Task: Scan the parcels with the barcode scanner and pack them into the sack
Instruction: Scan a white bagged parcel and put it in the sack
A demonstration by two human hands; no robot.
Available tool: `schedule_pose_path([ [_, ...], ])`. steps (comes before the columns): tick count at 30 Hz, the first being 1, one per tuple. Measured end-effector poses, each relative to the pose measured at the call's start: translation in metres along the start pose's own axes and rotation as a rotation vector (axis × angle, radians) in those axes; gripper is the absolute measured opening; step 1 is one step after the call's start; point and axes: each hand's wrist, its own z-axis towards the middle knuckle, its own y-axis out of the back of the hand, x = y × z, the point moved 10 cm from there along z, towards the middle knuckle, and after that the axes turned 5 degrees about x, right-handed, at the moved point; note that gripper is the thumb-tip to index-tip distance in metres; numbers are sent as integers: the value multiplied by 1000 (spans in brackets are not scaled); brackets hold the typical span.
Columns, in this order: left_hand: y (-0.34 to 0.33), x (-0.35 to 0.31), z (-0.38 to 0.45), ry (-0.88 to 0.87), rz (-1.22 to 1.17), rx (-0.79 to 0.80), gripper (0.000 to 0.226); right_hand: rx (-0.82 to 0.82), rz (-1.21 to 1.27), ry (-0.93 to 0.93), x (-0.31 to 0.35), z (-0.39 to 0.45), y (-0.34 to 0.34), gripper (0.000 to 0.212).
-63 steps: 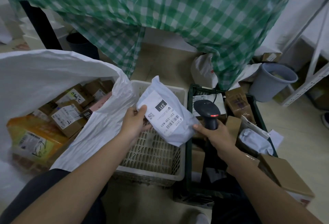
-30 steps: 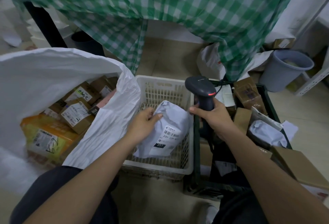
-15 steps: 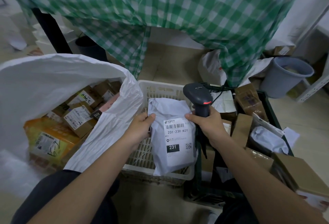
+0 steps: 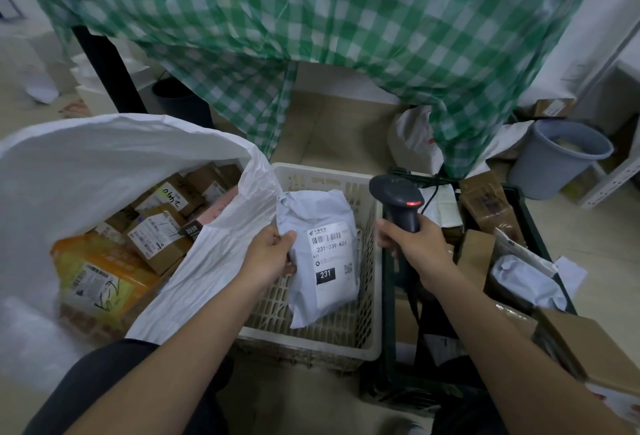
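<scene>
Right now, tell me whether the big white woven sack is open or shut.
Open: the big white woven sack's mouth gapes wide, showing cardboard parcels inside.

Head view, looking down, close over basket (image 4: 367, 348)

Green checked cloth (image 4: 346, 19) hangs behind — grey bin (image 4: 554, 161) at right, on the floor.

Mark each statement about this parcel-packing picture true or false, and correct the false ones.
1. The left hand holds the grey mailer bag. True.
2. The right hand is empty. False: it grips the barcode scanner.
3. The mailer's label faces up. True.
4. The white sack holds no parcels. False: boxes lie inside it.
5. The mailer is over the white basket. True.
</scene>
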Motion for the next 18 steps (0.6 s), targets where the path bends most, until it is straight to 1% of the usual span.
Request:
schedule_pose_path([
  [1, 2, 2, 2, 6, -13, -12, 21, 48, -16, -30, -3, -3, 1, 22],
  [4, 2, 8, 8, 36, -50, -13, 18, 196, -178, -90, -15, -15, 2, 24],
  [6, -2, 10, 11, 44, -61, 13, 14, 280, -252, -92, -21, -25, 1, 25],
  [7, -5, 11, 13, 42, -67, 26, 17, 306, -273, -84, -24, -29, 2, 24],
  [9, -10, 11, 14, 41, -104, 40, 24, 336, -304, -48, -24, -37, 1, 20],
  [11, -16, 10, 13, 37, -139, 47, 21, 351, -312, -16, -21, -43, -1, 21],
  [13, -22, 11, 11, 46, -181, 55, 14, 369, -307, 18, -17, -49, -5, 27],
  [16, -27, 11, 10, 46, -235, 58, 18, 378, -330, 55, -11, -54, -7, 32],
  [18, -28, 11, 13, 35, -246, 58, 18, 388, -353, 70, -8, -55, -7, 42],
])
